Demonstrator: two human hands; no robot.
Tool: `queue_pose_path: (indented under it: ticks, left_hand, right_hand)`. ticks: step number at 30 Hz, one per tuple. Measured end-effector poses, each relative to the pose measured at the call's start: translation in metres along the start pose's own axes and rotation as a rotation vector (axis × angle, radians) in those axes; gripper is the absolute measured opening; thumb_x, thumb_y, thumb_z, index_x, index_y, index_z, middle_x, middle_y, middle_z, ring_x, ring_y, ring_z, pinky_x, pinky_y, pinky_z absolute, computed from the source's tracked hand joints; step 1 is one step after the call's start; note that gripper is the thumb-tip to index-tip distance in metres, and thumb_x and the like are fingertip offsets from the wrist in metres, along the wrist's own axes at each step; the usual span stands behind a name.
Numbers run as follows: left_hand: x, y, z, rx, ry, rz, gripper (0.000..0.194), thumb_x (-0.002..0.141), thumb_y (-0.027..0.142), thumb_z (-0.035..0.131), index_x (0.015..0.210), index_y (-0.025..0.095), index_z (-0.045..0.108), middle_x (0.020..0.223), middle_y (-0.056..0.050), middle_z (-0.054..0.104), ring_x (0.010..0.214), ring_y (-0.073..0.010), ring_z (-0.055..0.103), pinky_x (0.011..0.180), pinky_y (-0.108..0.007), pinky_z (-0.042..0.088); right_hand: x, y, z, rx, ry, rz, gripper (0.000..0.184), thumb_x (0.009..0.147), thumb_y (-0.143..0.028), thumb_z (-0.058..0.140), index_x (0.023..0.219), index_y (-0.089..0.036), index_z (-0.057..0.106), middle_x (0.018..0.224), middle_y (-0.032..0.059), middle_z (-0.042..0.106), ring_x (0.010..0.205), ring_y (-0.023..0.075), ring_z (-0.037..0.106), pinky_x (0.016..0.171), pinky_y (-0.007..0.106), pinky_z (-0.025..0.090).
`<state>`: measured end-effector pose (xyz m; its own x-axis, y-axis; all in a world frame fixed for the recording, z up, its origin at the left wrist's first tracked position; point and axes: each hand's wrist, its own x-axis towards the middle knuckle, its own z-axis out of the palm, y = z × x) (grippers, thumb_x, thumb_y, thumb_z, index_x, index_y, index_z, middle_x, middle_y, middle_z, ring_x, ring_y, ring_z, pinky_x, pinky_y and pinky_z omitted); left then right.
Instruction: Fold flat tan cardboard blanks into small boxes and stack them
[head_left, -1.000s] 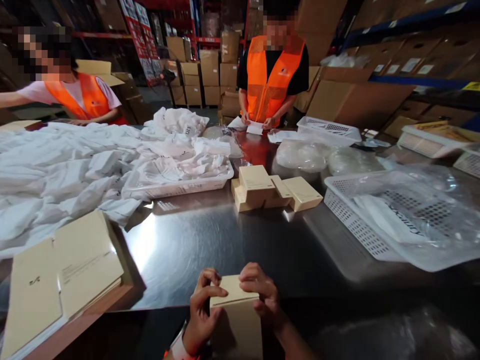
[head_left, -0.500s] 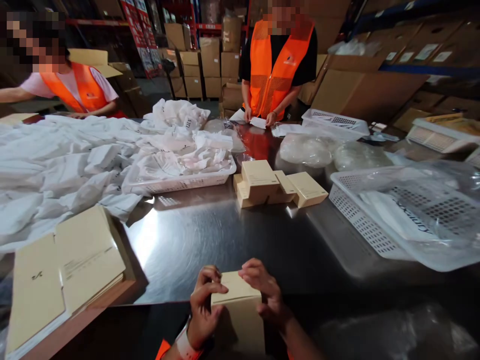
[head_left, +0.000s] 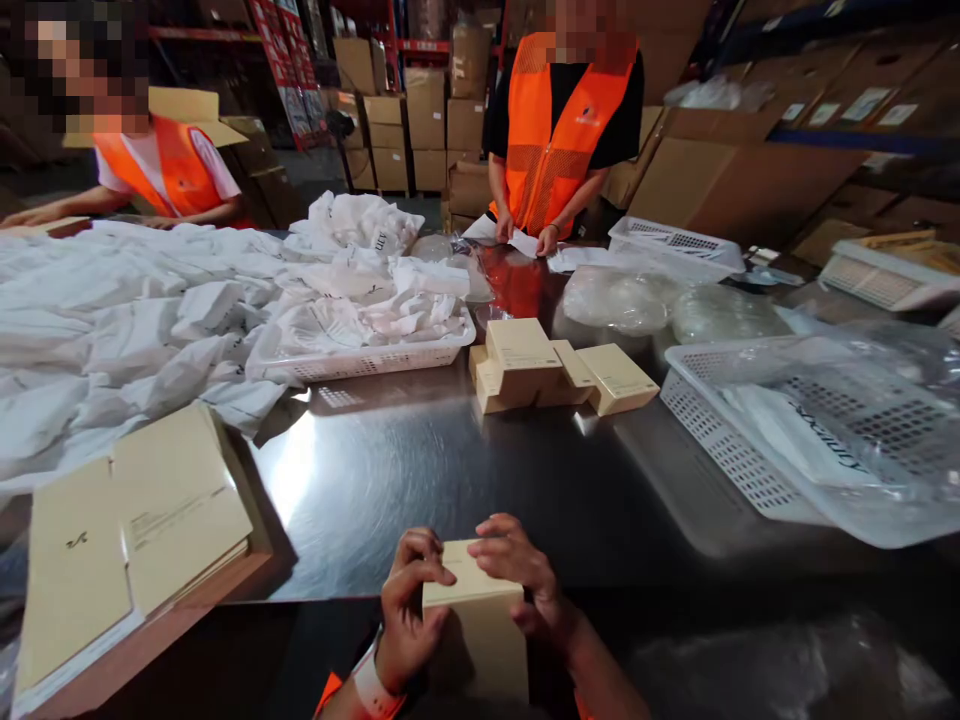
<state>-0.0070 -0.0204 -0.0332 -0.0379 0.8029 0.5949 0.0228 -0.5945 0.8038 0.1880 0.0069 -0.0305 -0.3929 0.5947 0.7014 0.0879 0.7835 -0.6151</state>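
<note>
Close to my body, at the table's front edge, is a small tan cardboard box point(head_left: 480, 640), upright with its lid face toward me and the top. My left hand point(head_left: 412, 600) grips its left side, with the thumb on the near face and bent fingers along the top. On the other side, my right hand point(head_left: 521, 580) holds the right edge, its fingers lying over the top panel and its thumb at the near right side. The lower part of the box runs out of view at the bottom.
Folded boxes point(head_left: 52, 580) lie stacked at left. Made-up boxes point(head_left: 525, 360) sit mid-table. White bags point(head_left: 112, 310) heap at back left beside a filled basket point(head_left: 375, 360). Another white basket point(head_left: 735, 470) stands right. Two people in orange vests point(head_left: 566, 110) work across the table.
My right hand's fingers have slid slightly left over the top of the box. My left hand keeps nearly the same hold. The person at back left has shifted.
</note>
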Motion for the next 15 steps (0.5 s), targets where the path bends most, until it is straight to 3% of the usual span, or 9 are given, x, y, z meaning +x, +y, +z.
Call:
queue_pose_path:
  ticks: [5,10,15]
  left_hand:
    - [0.001,-0.001,0.002,-0.032,0.01,0.025,0.03,0.093,0.052,0.062,0.085,0.024,0.067,0.081,0.001,0.05,0.083,-0.0167,0.052,0.078,-0.029,0.05]
    - [0.001,-0.002,0.002,-0.087,-0.004,0.008,0.029,0.091,0.052,0.066,0.083,0.024,0.069,0.078,0.001,0.05,0.077,-0.0158,0.051,0.072,-0.029,0.049]
    - [0.002,-0.005,0.004,-0.141,0.006,-0.037,0.026,0.088,0.051,0.07,0.081,0.025,0.072,0.075,0.0,0.052,0.075,-0.0171,0.053,0.066,-0.031,0.05]
  right_hand:
    - [0.005,-0.001,-0.016,-0.025,-0.158,-0.009,0.045,0.103,-0.062,0.043,0.115,-0.027,0.068,0.108,0.0056,0.075,0.109,0.0207,0.068,0.109,0.045,0.042]
    - [0.028,-0.018,-0.034,-0.143,-0.455,0.048,0.028,0.102,-0.033,0.053,0.123,-0.028,0.07,0.112,0.0069,0.07,0.108,0.02,0.063,0.111,0.049,0.041]
    - [0.04,-0.026,-0.038,0.022,-0.57,0.192,0.042,0.094,-0.017,0.053,0.132,-0.028,0.068,0.111,0.0079,0.06,0.113,0.0206,0.056,0.101,0.04,0.051]
